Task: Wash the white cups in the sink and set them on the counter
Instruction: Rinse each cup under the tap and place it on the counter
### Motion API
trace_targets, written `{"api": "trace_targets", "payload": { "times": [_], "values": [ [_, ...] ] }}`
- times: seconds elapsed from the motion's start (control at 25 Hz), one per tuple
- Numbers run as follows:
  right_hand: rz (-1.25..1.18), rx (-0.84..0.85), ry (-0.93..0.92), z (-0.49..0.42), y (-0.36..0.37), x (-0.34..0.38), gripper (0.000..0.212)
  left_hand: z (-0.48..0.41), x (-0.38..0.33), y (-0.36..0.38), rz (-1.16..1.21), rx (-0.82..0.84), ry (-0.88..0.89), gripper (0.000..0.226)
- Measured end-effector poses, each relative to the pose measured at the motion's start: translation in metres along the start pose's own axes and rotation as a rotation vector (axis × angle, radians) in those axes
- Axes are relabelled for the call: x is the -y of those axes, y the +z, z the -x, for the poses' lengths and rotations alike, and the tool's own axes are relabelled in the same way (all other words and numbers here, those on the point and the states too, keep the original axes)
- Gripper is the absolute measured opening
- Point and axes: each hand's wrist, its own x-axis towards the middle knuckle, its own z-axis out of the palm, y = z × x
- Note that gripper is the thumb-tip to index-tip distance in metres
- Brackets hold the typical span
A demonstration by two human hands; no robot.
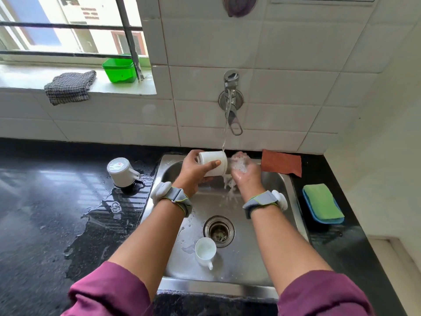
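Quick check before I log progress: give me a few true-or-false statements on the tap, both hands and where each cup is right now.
1. The tap is running. True.
2. The left hand grips the held cup on its side under the water. True.
3. The right hand holds the green sponge. False: it is foamy, and the sponge lies on the blue tray.
4. Two cups stand on the counter. False: only one upturned cup.
5. The sink cup stands upright in the sink beside the drain. True.
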Motion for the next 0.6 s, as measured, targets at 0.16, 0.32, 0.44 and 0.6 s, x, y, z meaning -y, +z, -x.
{"api": "trace_targets", "payload": {
  "times": [0.16,0.32,0.44,0.6],
  "values": [
    [-0.100,0.175,0.176,0.005,0.028,0.035,0.030,-0.005,0.015,0.009,0.043,0.001,-0.129,0.037],
    [0.864,0.251,-0.070,0.016,0.044,0.043,0.032,-0.008,0.026,0.027,0.112,0.028,-0.202,0.021],
    [1.066,0.186,-0.251,0.011,0.033,0.049,0.033,-0.011,0.026,0.025,0.281,0.041,-0.320,0.030],
    [1.271,0.153,-0.323,0.006,0.018,0.044,0.035,-0.014,0.025,0.019,0.384,-0.001,-0.384,0.046]
  ]
}}
